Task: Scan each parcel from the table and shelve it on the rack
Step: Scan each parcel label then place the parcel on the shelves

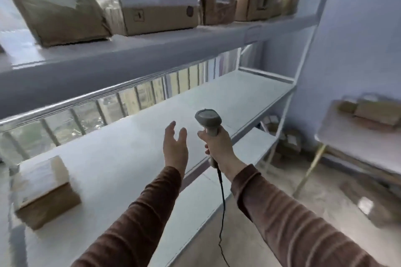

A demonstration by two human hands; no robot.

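Observation:
A white metal rack [134,50] fills the left and centre of the view. Several brown cardboard parcels [158,0] stand along its upper shelf. One small taped parcel [43,191] lies on the middle shelf [121,154] at the left. My right hand [219,145] grips the handle of a grey barcode scanner [209,120], head pointing away, its black cable hanging down. My left hand [175,147] hovers over the middle shelf with fingers straight, holding nothing. A white table [358,147] at the right carries parcels [373,111].
A pale wall stands behind the table at the right. Small boxes [286,138] lie on the floor behind the rack's right end. A window with bars [130,99] shows behind the middle shelf. Bare concrete floor [325,197] lies between rack and table.

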